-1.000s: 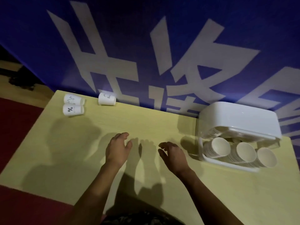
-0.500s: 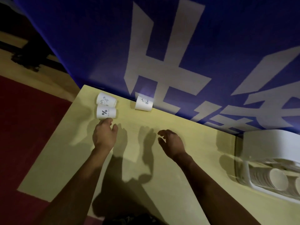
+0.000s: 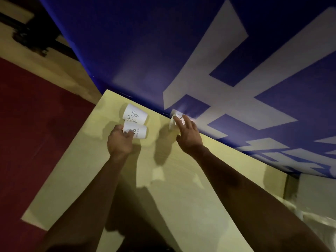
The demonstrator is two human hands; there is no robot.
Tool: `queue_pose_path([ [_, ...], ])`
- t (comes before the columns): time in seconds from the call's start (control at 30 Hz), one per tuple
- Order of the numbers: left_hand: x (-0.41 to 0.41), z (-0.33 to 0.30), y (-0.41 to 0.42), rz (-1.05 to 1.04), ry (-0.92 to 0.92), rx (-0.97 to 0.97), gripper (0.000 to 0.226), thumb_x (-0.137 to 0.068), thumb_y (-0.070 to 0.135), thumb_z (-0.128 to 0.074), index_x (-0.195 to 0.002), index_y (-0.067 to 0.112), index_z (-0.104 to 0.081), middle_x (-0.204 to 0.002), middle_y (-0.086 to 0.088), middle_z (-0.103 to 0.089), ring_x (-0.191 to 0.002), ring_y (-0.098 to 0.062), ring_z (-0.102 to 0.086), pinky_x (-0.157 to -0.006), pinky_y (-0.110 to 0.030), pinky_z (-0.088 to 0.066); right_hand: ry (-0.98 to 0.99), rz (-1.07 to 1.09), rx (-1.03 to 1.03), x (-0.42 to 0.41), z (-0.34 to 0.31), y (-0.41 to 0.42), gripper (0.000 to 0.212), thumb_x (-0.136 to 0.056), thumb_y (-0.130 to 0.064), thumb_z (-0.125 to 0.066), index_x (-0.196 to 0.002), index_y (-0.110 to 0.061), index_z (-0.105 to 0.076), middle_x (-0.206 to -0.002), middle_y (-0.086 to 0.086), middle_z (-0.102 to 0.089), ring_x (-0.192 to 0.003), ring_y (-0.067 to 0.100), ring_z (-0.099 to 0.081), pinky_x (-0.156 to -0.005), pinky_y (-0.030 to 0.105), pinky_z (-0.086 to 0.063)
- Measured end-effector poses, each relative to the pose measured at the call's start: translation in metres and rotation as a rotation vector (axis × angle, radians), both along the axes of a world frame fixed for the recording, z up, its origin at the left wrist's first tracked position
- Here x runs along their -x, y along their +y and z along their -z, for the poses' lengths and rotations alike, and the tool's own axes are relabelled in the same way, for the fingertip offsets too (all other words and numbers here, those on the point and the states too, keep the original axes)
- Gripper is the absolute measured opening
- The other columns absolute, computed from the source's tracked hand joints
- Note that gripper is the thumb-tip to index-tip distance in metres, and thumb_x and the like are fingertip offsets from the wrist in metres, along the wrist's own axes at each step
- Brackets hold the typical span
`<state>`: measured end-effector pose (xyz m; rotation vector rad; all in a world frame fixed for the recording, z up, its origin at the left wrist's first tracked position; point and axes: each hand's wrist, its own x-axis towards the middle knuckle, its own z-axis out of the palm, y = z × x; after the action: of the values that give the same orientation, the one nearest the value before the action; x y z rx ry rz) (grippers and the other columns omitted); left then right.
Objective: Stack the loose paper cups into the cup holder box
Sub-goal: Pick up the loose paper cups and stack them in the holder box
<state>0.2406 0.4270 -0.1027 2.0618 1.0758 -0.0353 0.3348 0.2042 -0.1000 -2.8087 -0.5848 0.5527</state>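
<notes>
Three white paper cups lie on their sides at the far left end of the yellow bench [image 3: 181,206]. The left hand [image 3: 120,142] curls its fingers round the "NICE DAY" cup [image 3: 139,132], whose long axis runs left-right. Just beyond, touching it, lies the rabbit-printed cup [image 3: 135,115]. The right hand [image 3: 188,135], fingers spread wide, touches the third cup [image 3: 174,118] against the blue banner [image 3: 145,51].

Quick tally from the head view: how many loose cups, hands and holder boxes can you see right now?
Loose paper cups: 3, namely the "Hi" cup, the "nice day" cup and a third cup against the backdrop, largely hidden behind the right hand
Hands: 2, the left hand and the right hand
Cup holder box: 1, partly in view at the right edge
Total: 6
</notes>
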Motion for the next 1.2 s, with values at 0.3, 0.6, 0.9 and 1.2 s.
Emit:
queue_pose_path([
  [0.3, 0.015, 0.018, -0.011, 0.156, -0.169, 0.078, 0.036, -0.080, 0.035, -0.049, -0.102, 0.012, -0.066, -0.086, -0.003, -0.068, -0.078, -0.021, -0.060, -0.066, -0.025, -0.038, -0.025, 0.009, 0.097, 0.001, 0.009, -0.001, 0.059, -0.094, -0.029, -0.058, -0.143, -0.028, -0.026, -0.140, 0.013, -0.041, -0.117, 0.039, -0.049, -0.086, 0.046, -0.053],
  [0.6, 0.035, 0.010, -0.045, 0.395, -0.300, -0.045, 0.037, -0.090, 0.032, -0.046, -0.103, 0.004, -0.066, -0.084, -0.010, -0.067, -0.075, -0.029, -0.060, -0.067, -0.031, -0.045, -0.065, 0.268, -0.135, 0.039, -0.014, -0.045, 0.040, -0.100, -0.038, -0.045, -0.136, -0.021, -0.046, -0.134, 0.007, -0.051, -0.112, 0.028, -0.056, -0.081, 0.040, -0.054],
  [0.9, 0.045, -0.009, -0.078, 0.717, -0.122, -0.239, 0.018, -0.087, 0.023, -0.061, -0.102, 0.019, -0.070, -0.104, -0.003, -0.064, -0.101, -0.026, -0.055, -0.080, -0.033, -0.050, -0.182, 0.299, -0.114, 0.093, -0.010, -0.076, 0.016, -0.090, -0.033, -0.065, -0.102, -0.024, -0.072, -0.111, 0.005, -0.055, -0.099, 0.025, -0.052, -0.065, 0.035, -0.055],
  [1.2, 0.028, -0.021, -0.066, 0.421, -0.284, -0.294, 0.016, -0.089, 0.022, -0.056, -0.101, 0.016, -0.066, -0.102, -0.003, -0.063, -0.094, -0.026, -0.058, -0.073, -0.035, -0.048, -0.111, 0.313, -0.110, 0.109, -0.005, -0.069, 0.042, -0.086, -0.033, -0.067, -0.127, -0.025, -0.058, -0.127, 0.006, -0.051, -0.113, 0.027, -0.048, -0.085, 0.043, -0.052],
])
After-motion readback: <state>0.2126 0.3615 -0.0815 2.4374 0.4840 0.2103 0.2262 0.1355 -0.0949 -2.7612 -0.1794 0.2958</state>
